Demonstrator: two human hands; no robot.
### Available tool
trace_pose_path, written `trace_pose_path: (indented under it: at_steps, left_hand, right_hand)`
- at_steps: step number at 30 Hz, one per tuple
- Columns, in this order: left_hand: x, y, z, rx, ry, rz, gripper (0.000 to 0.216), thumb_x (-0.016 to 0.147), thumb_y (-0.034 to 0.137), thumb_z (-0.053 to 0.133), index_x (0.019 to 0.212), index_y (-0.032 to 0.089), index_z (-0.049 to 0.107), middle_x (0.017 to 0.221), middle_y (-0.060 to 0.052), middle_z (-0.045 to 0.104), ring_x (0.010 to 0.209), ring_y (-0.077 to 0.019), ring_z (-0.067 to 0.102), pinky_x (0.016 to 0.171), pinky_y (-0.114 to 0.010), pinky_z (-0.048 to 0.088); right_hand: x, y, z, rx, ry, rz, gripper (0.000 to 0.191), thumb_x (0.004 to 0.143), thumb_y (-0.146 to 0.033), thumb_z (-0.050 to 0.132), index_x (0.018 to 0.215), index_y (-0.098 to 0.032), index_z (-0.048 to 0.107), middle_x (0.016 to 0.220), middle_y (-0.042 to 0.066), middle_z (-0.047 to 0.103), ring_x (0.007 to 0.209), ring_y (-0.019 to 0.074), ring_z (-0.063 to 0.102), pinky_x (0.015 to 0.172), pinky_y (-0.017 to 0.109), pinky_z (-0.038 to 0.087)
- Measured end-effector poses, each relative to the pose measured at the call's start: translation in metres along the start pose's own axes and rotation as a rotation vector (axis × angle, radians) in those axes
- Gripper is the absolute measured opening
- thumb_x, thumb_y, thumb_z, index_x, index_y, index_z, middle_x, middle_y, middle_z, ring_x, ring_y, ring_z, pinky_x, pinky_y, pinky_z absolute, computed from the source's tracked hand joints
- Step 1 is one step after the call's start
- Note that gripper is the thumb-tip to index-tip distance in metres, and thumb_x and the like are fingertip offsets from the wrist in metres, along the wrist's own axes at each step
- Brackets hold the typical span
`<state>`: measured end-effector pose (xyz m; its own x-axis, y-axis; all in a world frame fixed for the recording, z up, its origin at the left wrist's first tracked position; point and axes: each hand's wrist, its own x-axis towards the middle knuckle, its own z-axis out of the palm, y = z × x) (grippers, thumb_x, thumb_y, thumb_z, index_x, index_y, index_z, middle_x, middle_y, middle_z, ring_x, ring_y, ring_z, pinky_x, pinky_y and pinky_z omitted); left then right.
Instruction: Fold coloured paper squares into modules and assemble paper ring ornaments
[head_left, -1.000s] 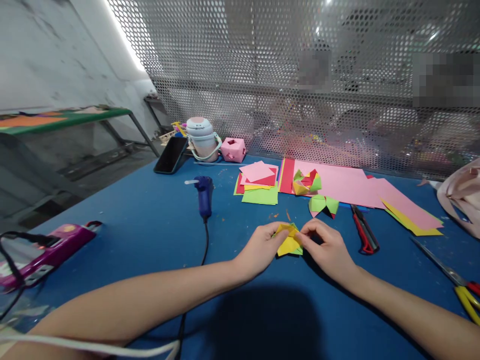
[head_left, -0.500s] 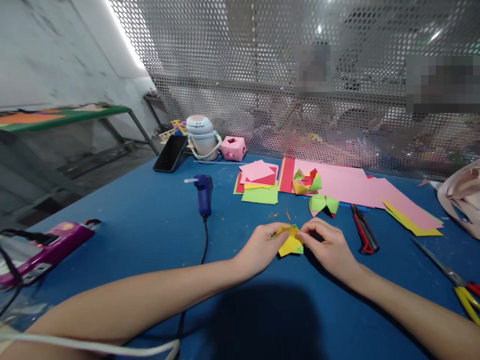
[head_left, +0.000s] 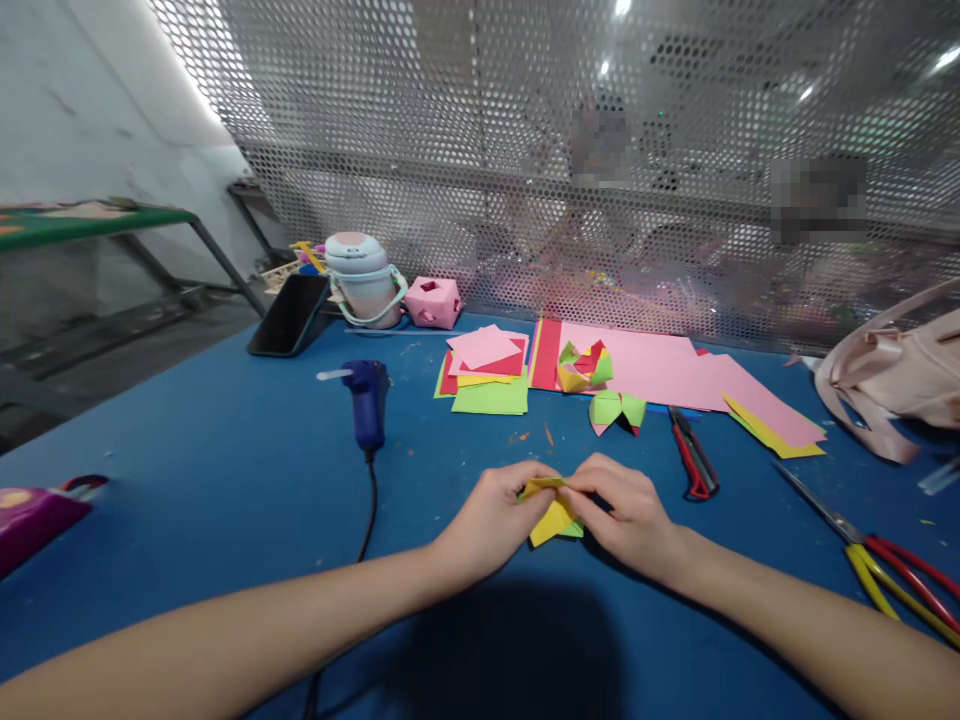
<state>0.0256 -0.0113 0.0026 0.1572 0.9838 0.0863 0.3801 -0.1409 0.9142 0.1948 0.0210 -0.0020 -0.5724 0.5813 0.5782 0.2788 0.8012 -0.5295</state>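
The small folded paper piece of yellow and green sheets (head_left: pixel 553 512) sits low over the blue table (head_left: pixel 225 470), near the middle of its near edge. Its yellow flaps are creased and tilted, one corner pointing down, with a green edge showing at its right.

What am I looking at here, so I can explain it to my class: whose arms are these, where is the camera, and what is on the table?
There is no machine: these are a person's two bare arms, filmed by a camera worn on their head, looking down. The left hand and right hand pinch a yellow and green folded paper between them. On the blue table are a glue gun, coloured sheets, a cutter, scissors and a phone.
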Motion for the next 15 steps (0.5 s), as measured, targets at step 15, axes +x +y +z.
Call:
trace_pose_path:
  at_steps: [15]
  left_hand:
    - [-0.003, 0.018, -0.014, -0.051, 0.037, 0.002, 0.022, 0.080, 0.020, 0.046, 0.085, 0.017, 0.068, 0.081, -0.001, 0.070, 0.072, -0.0147, 0.062, 0.064, -0.021, 0.047]
  right_hand:
    - [0.013, -0.009, -0.015, -0.001, -0.022, 0.024, 0.022, 0.091, -0.026, 0.042, 0.080, -0.019, 0.061, 0.069, 0.003, 0.062, 0.061, 0.0131, 0.057, 0.058, 0.025, 0.046]
